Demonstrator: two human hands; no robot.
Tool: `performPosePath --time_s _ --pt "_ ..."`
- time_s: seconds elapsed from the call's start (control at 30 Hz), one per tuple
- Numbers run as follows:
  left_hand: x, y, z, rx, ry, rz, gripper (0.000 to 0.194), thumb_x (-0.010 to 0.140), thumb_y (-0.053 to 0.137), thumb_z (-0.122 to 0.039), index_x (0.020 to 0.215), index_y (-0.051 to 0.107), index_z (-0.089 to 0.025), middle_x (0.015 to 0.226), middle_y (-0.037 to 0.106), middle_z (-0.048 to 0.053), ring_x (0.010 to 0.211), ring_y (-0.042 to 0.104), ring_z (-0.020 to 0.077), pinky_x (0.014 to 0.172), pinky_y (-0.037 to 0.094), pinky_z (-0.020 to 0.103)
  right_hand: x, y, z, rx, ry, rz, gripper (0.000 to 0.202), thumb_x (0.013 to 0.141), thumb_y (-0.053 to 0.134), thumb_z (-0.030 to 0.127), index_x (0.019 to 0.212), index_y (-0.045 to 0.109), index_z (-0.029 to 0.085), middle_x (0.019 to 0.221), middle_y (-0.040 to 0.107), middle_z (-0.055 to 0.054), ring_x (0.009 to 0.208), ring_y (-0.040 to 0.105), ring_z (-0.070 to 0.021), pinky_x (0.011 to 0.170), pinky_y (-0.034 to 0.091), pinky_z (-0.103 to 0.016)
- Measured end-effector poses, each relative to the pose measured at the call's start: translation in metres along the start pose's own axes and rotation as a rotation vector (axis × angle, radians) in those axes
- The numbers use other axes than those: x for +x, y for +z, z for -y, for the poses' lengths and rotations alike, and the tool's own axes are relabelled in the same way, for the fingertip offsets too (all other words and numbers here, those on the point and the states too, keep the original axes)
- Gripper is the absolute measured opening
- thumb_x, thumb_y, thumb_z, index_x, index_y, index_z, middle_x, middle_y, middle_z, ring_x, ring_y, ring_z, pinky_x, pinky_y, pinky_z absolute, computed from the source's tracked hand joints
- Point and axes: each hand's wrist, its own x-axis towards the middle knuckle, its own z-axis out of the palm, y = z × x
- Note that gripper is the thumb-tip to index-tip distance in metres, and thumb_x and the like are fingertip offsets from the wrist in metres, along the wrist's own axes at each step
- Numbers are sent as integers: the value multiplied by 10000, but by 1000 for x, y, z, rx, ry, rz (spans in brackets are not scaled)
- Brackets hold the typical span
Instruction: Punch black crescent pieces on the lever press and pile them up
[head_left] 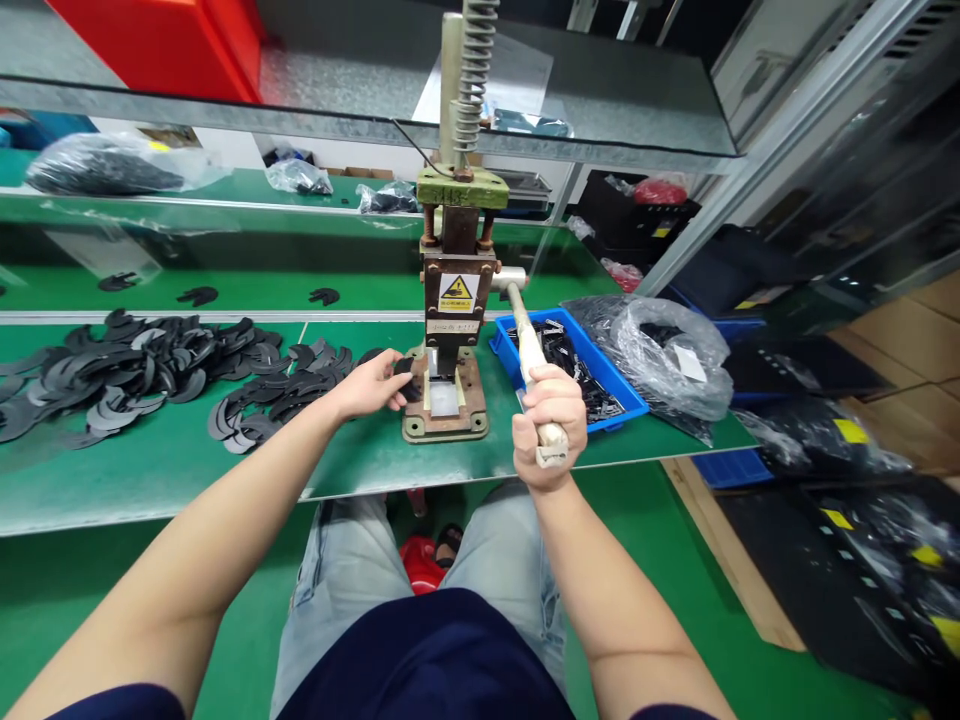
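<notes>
A hand press [457,235] with a warning label stands on the green table. My right hand [551,420] is wrapped round the wrapped handle [529,345] of its lever, right of the press. Just left of the press base [472,405], my left hand [373,385] pinches a black curved part [406,378] between its fingers. A pale block [444,400] sits on the base below the ram. To the left lie a large pile of black curved parts [180,365] and a smaller pile [289,385] nearer my left hand.
A blue tray [626,400] of small black parts stands right of the press, beside a clear plastic bag [664,345]. Behind, a shelf [337,120] holds a red bin [172,45]. Black curved parts [325,296] lie along the back strip. Boxes stand at the right.
</notes>
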Motion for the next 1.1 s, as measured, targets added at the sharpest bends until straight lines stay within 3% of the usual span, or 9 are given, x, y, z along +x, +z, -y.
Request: performPosePath --time_s 0.13,0.27,0.47,0.6,0.73,0.93,1.1 --pt "13 20 -6 35 -40 -62 294 909 812 -386 962 597 -192 653 711 -1 557 700 152 565 566 258 -1 -1 0 2 3 9 125 902 717 273 922 594 271 893 628 -12 1077 687 -264 1031 582 -574" --pt "19 23 -7 -58 -80 -91 358 893 836 -421 846 553 -206 586 683 -13 490 644 128 522 520 235 -1 -2 0 -21 5 12 131 904 711 293 928 583 278 888 624 -12 1065 692 -270 1014 592 -584" --pt "25 28 -12 -217 -170 -19 440 854 889 -425 868 502 -216 593 691 -10 517 696 144 537 560 232 -1 -2 0 -17 -12 9 130 912 708 288 947 583 281 888 627 -12 1064 696 -264 1025 590 -554" --pt "30 36 -14 -198 -242 -16 452 828 916 -389 867 498 -220 574 676 -16 537 726 169 539 587 245 -1 -3 1 -46 5 13 139 913 703 310 948 570 292 879 618 -3 1068 708 -269 1020 596 -569" --pt "35 36 -14 -145 -305 -9 440 839 902 -420 820 510 -221 537 664 -3 482 693 163 466 521 216 -1 -1 2 -30 8 2 151 901 714 305 949 571 296 870 619 -5 1061 699 -272 1018 584 -569" --pt "43 37 -20 -69 -410 -25 285 911 819 -347 838 580 -210 521 657 -7 428 629 135 435 460 201 -1 3 1 -11 -13 -26 160 884 720 266 953 577 279 848 617 -3 1031 698 -264 1013 564 -556" --pt "42 45 -28 -34 -391 -50 176 932 793 -281 905 637 -203 497 619 -34 420 614 120 433 435 171 0 -4 -2 -9 -14 27 194 853 750 220 947 589 274 889 642 -6 1043 689 -270 1011 556 -562"
